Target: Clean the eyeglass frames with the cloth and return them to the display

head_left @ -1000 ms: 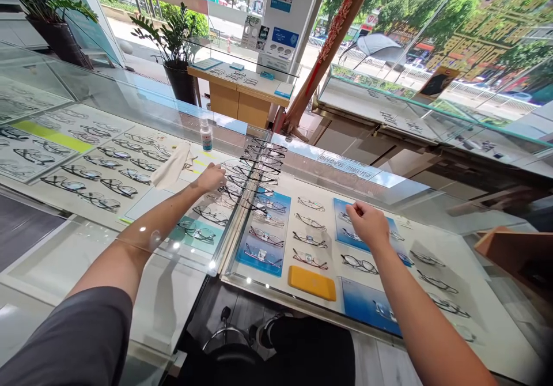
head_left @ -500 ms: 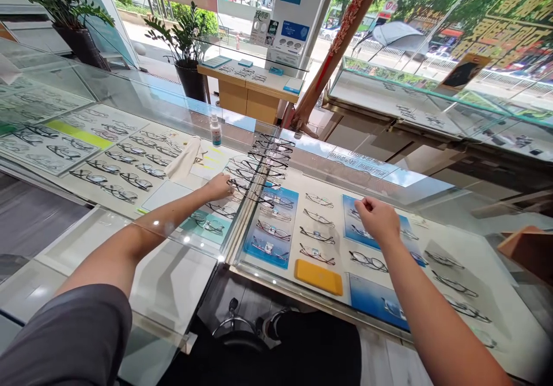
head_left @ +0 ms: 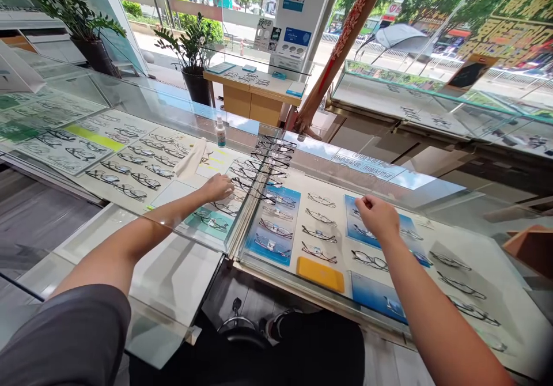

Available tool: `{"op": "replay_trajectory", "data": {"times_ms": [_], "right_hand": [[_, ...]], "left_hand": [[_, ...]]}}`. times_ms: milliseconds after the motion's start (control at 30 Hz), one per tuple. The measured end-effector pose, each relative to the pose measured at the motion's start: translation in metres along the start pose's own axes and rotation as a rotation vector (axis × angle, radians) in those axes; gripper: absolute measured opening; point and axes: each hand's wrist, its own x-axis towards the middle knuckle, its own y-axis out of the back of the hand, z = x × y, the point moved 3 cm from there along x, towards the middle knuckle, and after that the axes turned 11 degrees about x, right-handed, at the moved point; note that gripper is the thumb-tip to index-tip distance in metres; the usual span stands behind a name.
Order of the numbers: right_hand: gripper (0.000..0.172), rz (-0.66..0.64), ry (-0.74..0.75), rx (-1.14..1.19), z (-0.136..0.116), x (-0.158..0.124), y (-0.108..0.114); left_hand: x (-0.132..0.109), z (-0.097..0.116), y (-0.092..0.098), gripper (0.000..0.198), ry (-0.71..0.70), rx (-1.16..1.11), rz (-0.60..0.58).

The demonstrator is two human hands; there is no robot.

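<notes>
My left hand point(head_left: 218, 187) reaches across the glass counter top point(head_left: 173, 271) to the near end of a row of dark-framed glasses point(head_left: 263, 164) lying on the glass. Its fingers are curled around the closest black pair point(head_left: 239, 185). My right hand point(head_left: 379, 217) hovers over the right showcase, above a blue mat point(head_left: 391, 233) with glasses on it. Thumb and forefinger are pinched together, and what they hold, if anything, is too small to see.
Under the glass lie several rows of spectacles point(head_left: 317, 233), a yellow case point(head_left: 320, 274) and blue mats. A small spray bottle point(head_left: 220, 132) and a white cloth point(head_left: 190, 158) sit on the left counter. Potted plants point(head_left: 196, 57) and a display desk point(head_left: 254, 89) stand beyond. A stool base point(head_left: 242, 331) is below.
My left hand has drawn slightly toward me along the row of black glasses. My right hand has stayed nearly in place, and my view has shifted a little to the left.
</notes>
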Motion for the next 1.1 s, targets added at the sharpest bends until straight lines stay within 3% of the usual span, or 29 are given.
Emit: {"op": "replay_trajectory", "data": {"times_ms": [167, 300, 933, 1100], "right_hand": [[0.030, -0.019, -0.010, -0.017, 0.000, -0.001, -0.001], [0.031, -0.013, 0.020, -0.009, -0.001, -0.001, -0.001], [0.030, 0.000, 0.030, 0.006, -0.004, -0.001, -0.001], [0.029, -0.014, 0.015, -0.005, -0.005, -0.001, -0.001]], "left_hand": [[-0.030, 0.019, 0.015, 0.021, -0.062, -0.025, -0.059], [-0.043, 0.021, 0.019, 0.017, -0.083, -0.024, -0.088], [-0.038, 0.023, 0.004, 0.016, -0.071, 0.035, -0.104], [-0.042, 0.027, 0.011, 0.015, -0.036, 0.034, -0.091]]}}
